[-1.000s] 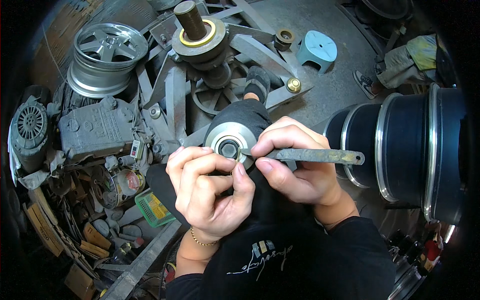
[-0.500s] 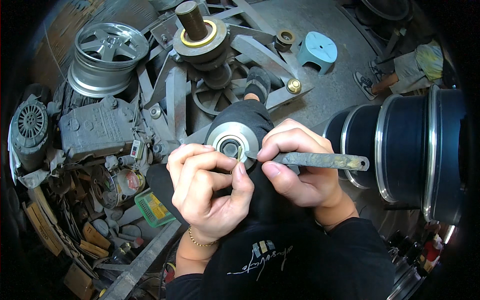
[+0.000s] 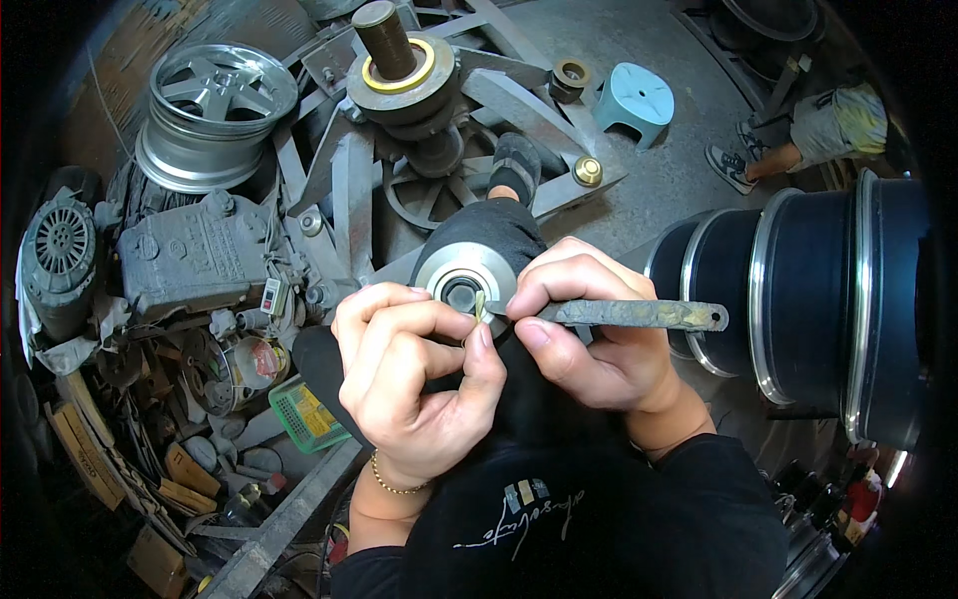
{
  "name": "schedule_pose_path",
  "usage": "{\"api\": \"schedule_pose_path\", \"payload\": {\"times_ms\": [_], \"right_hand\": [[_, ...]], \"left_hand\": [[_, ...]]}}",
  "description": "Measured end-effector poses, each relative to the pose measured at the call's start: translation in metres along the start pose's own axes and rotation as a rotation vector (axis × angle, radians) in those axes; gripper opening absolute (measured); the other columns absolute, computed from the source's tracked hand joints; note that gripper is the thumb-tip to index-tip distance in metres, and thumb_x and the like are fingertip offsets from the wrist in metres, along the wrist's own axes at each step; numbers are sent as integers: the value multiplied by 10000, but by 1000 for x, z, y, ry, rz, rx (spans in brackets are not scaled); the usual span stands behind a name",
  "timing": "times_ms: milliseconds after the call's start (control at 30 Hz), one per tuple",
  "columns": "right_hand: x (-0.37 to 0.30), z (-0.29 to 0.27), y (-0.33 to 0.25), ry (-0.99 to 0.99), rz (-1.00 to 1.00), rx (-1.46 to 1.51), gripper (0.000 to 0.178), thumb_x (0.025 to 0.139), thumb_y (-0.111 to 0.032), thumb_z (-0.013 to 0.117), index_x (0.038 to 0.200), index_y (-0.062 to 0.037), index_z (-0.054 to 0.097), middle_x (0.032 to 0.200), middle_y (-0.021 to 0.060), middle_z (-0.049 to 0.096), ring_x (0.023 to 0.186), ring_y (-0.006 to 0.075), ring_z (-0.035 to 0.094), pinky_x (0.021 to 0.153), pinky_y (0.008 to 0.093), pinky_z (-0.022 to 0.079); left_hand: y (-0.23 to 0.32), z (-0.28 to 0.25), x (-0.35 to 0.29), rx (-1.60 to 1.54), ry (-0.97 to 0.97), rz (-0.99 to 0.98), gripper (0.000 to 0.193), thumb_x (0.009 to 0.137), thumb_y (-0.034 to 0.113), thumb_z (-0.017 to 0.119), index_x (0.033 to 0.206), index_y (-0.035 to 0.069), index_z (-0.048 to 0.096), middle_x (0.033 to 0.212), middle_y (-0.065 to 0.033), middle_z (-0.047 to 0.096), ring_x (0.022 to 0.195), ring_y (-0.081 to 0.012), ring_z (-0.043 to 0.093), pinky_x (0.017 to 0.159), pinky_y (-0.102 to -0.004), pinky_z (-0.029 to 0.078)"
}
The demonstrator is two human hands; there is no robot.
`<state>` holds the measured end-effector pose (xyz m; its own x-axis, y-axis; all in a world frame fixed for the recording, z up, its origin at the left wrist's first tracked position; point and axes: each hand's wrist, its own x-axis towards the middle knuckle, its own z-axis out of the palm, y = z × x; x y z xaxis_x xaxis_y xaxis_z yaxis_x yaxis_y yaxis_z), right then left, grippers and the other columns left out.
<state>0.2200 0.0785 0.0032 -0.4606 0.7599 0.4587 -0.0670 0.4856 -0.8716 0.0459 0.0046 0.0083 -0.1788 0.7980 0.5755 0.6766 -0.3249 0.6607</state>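
Pinching pale strip, left hand | pinching flat blade near its tip, right hand | I'm ideally keeping both steady

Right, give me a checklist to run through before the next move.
1. Left hand grip: ok, a thin yellowish piece is pinched between thumb and finger.
2. Right hand grip: ok, thumb and fingers hold the flat metal bar.
3. Bar's tip touching the piece: cannot tell, they nearly meet in view.
4. Round metal part firmly supported: cannot tell, the hands partly cover it.
5. Other person away from the hands: ok, well off at upper right.
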Motion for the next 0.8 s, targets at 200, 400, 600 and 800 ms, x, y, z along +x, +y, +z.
{"api": "schedule_pose_path", "payload": {"times_ms": [200,400,600,800], "right_hand": [[0,0,-1,6,-5,-6,156,839,-30,741,983,22,711,938,153,713,831,242,675,786,339,540],[-1,0,-1,6,-10,-3,159,841,-36,744,986,22,711,935,153,714,831,242,676,784,338,540],[-2,0,0,-5,-13,-5,162,859,-30,744,1010,17,709,944,146,719,839,253,685,788,350,544],[-1,1,0,5,-24,-12,161,843,-6,744,997,25,714,946,157,716,829,243,679,775,341,541]], "left_hand": [[-1,0,1,-5,6,24,274,726,-37,862,718,76,613,844,-57,721,925,-303,643,869,-407,528],[-1,0,2,-8,11,30,272,723,-40,862,717,75,616,838,-55,715,913,-301,643,863,-407,529],[-2,0,2,-14,12,30,263,715,-44,858,711,74,623,830,-50,709,903,-299,643,858,-403,527],[-2,-1,3,-26,-4,14,246,708,-48,852,704,68,635,828,-48,715,904,-298,645,855,-400,525]]}}
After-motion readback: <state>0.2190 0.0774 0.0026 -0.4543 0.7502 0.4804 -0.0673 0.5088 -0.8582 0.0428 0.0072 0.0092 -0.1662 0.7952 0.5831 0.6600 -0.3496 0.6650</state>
